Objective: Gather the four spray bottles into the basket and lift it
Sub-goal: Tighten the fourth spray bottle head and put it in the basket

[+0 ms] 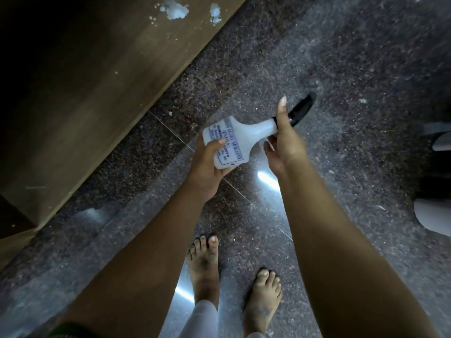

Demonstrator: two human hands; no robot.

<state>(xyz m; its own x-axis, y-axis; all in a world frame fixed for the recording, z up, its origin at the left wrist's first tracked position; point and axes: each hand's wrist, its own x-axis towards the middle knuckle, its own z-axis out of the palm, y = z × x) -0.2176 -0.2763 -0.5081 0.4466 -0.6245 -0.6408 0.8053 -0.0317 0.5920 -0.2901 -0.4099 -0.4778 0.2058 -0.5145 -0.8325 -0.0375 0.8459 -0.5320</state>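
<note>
A white spray bottle [240,136] with blue print and a black trigger head lies sideways in the air above the floor, head pointing up and right. My left hand [207,164] grips its base, thumb across the label. My right hand [284,140] holds the neck where the black head joins, index finger stretched straight upward. No basket and no other spray bottle is in view.
A brown wooden cabinet side [92,89] with white smears fills the upper left. Speckled dark granite floor [353,69] spreads to the right. My bare feet [205,267] stand below. Pale objects [434,215] sit at the right edge.
</note>
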